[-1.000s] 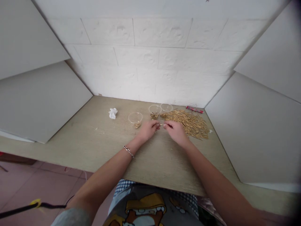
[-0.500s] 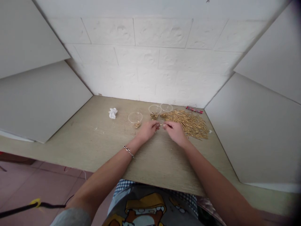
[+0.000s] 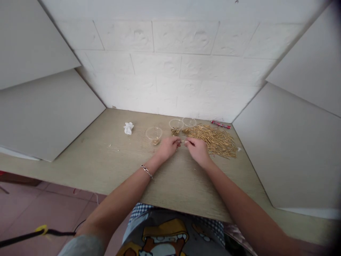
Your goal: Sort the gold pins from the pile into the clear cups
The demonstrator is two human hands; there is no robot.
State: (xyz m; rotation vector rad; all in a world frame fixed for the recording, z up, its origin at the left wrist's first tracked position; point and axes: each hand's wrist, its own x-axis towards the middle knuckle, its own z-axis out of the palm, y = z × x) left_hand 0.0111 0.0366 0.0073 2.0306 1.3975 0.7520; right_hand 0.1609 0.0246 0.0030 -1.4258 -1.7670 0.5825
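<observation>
Between my fingertips, just above the table, runs a thin gold-coloured metal rod (image 3: 182, 141). My left hand (image 3: 169, 147) pinches its left end and my right hand (image 3: 197, 148) pinches its right end, both with closed fingers. A large pile of similar gold rods (image 3: 215, 140) lies beside and behind my right hand. Behind my hands are clear round plastic containers: one (image 3: 176, 121) with small gold pieces at its front, another (image 3: 189, 118) just right of it, and a third (image 3: 154, 128) further left, also with small gold pieces.
A crumpled white tissue (image 3: 128, 128) lies on the table (image 3: 87, 153) at left. A red tube-like stick (image 3: 221, 124) rests at the back right. A white wall (image 3: 165, 64) stands behind, with grey panels (image 3: 298, 153) on both sides. A dark cable (image 3: 23, 237) crosses the lower left.
My hands hold nearly the same pose, pinching the rod between them. The whole view has shifted very slightly; nothing on the table has visibly moved.
</observation>
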